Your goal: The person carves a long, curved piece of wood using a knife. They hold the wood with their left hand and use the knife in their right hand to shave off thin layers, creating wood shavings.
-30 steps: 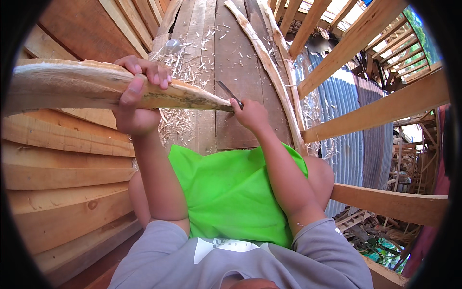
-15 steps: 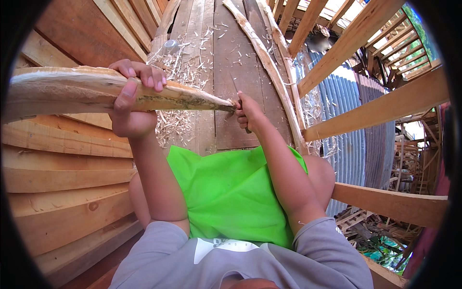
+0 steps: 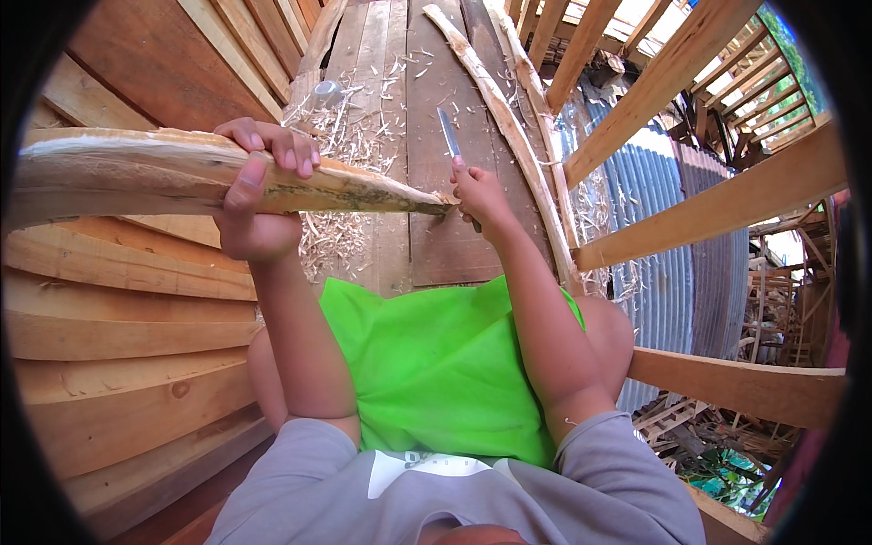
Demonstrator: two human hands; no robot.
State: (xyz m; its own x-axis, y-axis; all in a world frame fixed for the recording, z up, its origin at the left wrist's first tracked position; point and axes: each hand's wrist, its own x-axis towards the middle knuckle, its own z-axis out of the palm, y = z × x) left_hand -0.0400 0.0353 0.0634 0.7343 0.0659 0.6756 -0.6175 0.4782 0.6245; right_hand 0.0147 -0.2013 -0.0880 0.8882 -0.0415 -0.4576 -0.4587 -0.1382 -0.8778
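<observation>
A long, pale, partly peeled piece of wood (image 3: 136,177) comes in from the left and tapers to a darker tip near the middle. My left hand (image 3: 263,182) is wrapped round it, thumb on the near side and fingers over the top. In my right hand (image 3: 479,193) is a knife (image 3: 449,133), gripped by its handle. Its narrow metal blade points up and away, just beyond the wood's tip. My right fist is close beside that tip; whether they touch I cannot tell.
Wood shavings (image 3: 336,227) litter the plank floor (image 3: 445,245), with a small clear cup (image 3: 327,93) among them. Two long peeled poles (image 3: 500,100) lie to the right. Beyond stand wooden rails (image 3: 708,213) and corrugated metal sheets (image 3: 645,200). A plank wall (image 3: 127,341) rises at my left.
My right hand has shifted slightly right, off the wood's tip, and the knife blade now shows more fully. My left hand still grips the wood, which has barely moved.
</observation>
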